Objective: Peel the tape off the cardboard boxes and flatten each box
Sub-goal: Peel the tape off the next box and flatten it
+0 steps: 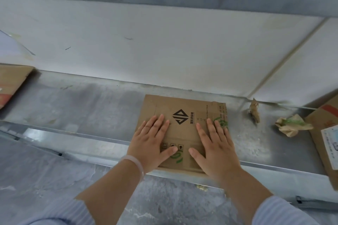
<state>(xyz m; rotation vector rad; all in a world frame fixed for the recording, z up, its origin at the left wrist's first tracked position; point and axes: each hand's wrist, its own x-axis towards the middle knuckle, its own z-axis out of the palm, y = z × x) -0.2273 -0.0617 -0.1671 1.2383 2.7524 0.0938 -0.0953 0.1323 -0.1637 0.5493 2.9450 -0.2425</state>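
Observation:
A brown cardboard box (182,105) with a black diamond logo and green marks lies flat on the metal ledge (87,104). My left hand (151,140) presses on its left half with straight fingers. On the right half lies my right hand (215,144), palm down and fingers spread. Both thumbs point toward each other near the box's front edge.
Two crumpled wads of peeled brown tape (255,110) (292,124) lie to the right. A cardboard box with a white label (327,133) stands at the right edge. Another piece of cardboard (12,82) lies at far left. A white wall (164,45) rises behind the ledge.

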